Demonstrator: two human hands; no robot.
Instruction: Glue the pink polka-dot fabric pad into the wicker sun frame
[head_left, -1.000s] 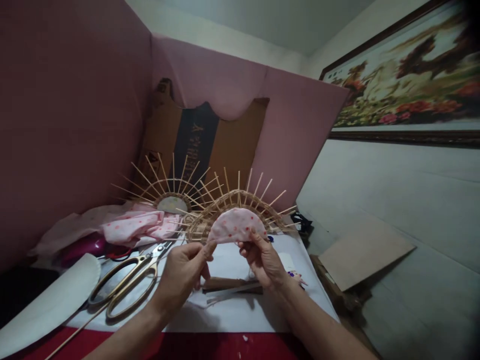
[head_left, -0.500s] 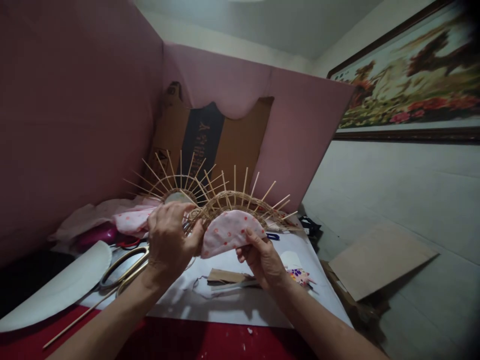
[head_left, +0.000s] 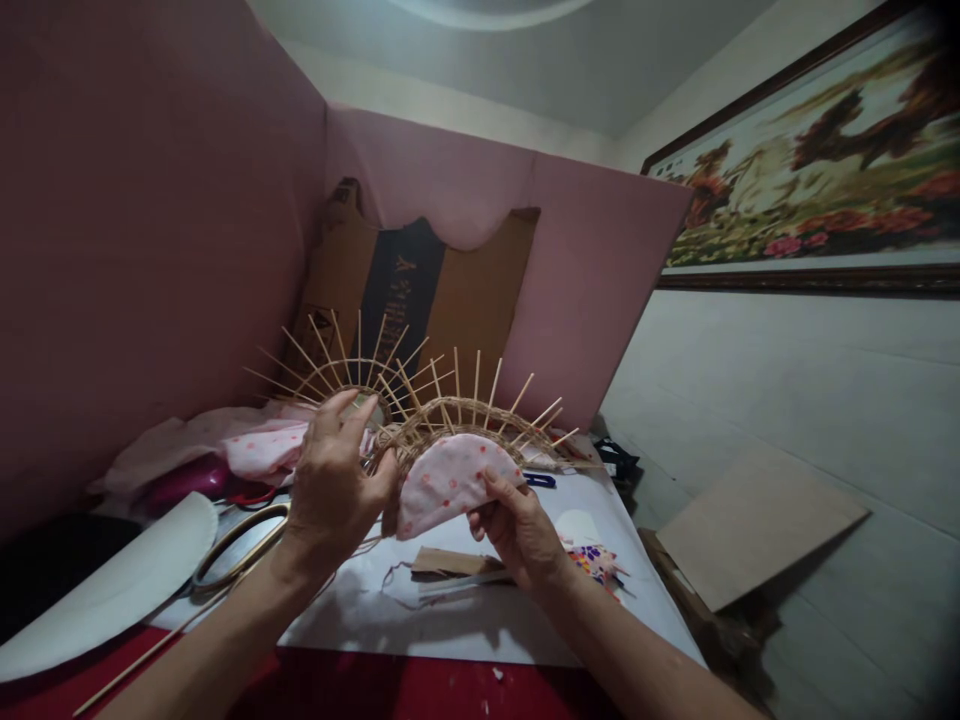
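Okay, so we've got a pink polka-dot fabric half-circle [head_left: 459, 485] up in front of us, just above the table, with a woven fan-shaped frame [head_left: 480, 408] arching over its curved side and thin wooden sticks poking out in a sunburst. Our right hand [head_left: 517, 520] has it pinched at the lower right corner, thumb flat on the front of the fabric, the other fingers curled in behind. Our left hand [head_left: 337, 475] is up beside the left end, thumb and fingers spread with a clear gap between them and nothing gripped that we can see. Its thumb is right by the weaving, but honestly we can't tell if it's touching.

Behind that hand is a second stick sunburst [head_left: 352, 365], standing in front of some brown cardboard [head_left: 480, 280] with a dark blue stripe. Over on the left it's a bit of a pile: crumpled dotted cloth [head_left: 262, 448], something shiny and purple [head_left: 187, 483], a gold scissor handle [head_left: 238, 528] partly hidden by our left arm, and a white half-disc with a crimped edge [head_left: 127, 590].

Below the fabric piece, a brown cardboard strip [head_left: 450, 562] lies on the white sheet [head_left: 420, 630], with a colorful patterned scrap [head_left: 594, 562] just right of our right wrist. A blue cutter [head_left: 540, 481] sits further back, past that hand. Red cloth [head_left: 420, 690] shows along our edge of the table.
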